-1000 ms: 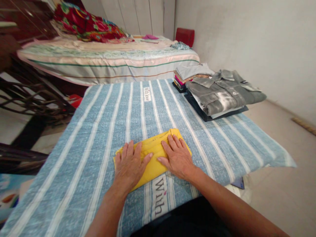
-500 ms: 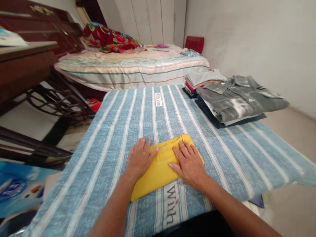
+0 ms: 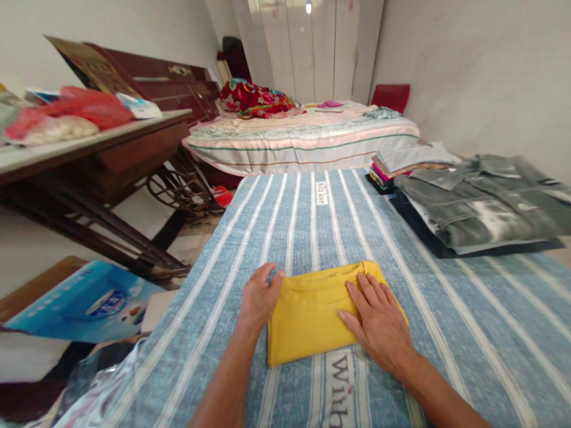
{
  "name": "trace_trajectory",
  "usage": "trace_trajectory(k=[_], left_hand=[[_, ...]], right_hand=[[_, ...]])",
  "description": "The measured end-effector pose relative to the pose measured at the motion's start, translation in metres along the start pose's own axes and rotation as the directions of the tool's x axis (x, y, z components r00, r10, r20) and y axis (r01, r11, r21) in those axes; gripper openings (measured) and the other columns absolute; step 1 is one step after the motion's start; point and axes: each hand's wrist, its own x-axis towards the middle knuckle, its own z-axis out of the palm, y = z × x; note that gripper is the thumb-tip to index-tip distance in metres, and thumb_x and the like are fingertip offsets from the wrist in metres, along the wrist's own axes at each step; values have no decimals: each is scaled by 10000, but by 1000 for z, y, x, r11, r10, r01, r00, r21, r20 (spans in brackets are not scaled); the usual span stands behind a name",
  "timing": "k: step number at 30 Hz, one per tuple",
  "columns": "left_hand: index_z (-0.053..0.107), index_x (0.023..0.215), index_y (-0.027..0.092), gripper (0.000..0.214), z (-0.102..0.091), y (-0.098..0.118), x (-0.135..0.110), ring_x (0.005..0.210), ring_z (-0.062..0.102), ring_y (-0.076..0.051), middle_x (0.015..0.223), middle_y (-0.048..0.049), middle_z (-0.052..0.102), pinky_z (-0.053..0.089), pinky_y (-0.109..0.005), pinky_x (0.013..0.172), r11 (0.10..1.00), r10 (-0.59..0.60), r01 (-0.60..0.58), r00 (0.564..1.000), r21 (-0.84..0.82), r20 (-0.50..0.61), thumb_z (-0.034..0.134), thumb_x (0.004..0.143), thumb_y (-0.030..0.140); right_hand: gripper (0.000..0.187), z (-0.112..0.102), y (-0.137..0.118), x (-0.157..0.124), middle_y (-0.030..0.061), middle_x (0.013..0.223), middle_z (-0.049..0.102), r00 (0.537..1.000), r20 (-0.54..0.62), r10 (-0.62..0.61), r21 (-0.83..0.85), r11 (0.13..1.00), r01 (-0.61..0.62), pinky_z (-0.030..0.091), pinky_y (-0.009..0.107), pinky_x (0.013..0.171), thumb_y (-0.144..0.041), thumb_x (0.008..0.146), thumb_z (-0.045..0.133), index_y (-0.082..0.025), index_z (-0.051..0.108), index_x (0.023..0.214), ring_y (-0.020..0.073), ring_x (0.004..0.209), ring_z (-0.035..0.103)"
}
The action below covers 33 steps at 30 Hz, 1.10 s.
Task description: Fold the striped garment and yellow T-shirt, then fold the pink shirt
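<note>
A folded yellow garment (image 3: 312,321) lies as a flat rectangle on the blue-and-white striped cloth (image 3: 223,297). My left hand (image 3: 259,297) is at its left edge, turned partly on its side. The thumb reaches the upper left corner, with a gap between it and the curved fingers. My right hand (image 3: 381,318) rests flat over the right part of the garment, palm down and fingers stretched out. Printed lettering on the striped cloth shows just below the garment.
To the right are a folded grey jacket (image 3: 486,202) on dark clothes and a smaller clothes pile (image 3: 414,157). A bed (image 3: 303,139) stands beyond. On the left are a sewing-machine table (image 3: 147,134) with red bags (image 3: 89,107) and a blue box (image 3: 98,303).
My left hand has moved off the garment's top to its left edge and turned sideways. The right hand still lies flat on it. The camera view has shifted to the left.
</note>
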Motion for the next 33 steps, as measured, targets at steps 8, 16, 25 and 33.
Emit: trace_trajectory(k=[8,16,25,33], left_hand=[[641,1012,169,312,-1,-7,-8,900,650,-195,1007,-63,694,490,-307,847,996,-93,94,995,7,-19,525,758,310],[665,935,184,253,4,-15,-9,815,657,-170,900,-39,710,499,-278,780,994,-94,91,995,-63,-45,532,758,304],[656,908,183,223,9,-19,-9,784,652,-171,852,-38,696,501,-287,755,992,-92,87,994,-93,-54,558,736,286],[662,878,190,229,3,-17,-9,756,649,-159,818,-19,703,501,-267,739,982,-122,115,992,-146,-38,525,756,326]], right_hand=[[572,1,0,0,173,1383,438,1000,-11,-21,-35,999,20,291,502,1038,-511,885,403,-134,516,1300,340,1286,364],[555,6,2,-3,176,1375,447,998,-53,-37,-69,997,33,300,492,1034,-494,892,400,-129,517,1293,324,1287,367],[546,4,1,-3,182,1351,472,997,-60,-57,-94,994,51,323,498,1014,-489,891,401,-122,540,1271,337,1260,401],[546,6,3,-4,198,1349,468,995,-72,-66,-66,996,61,320,515,1016,-475,886,417,-102,543,1264,350,1262,393]])
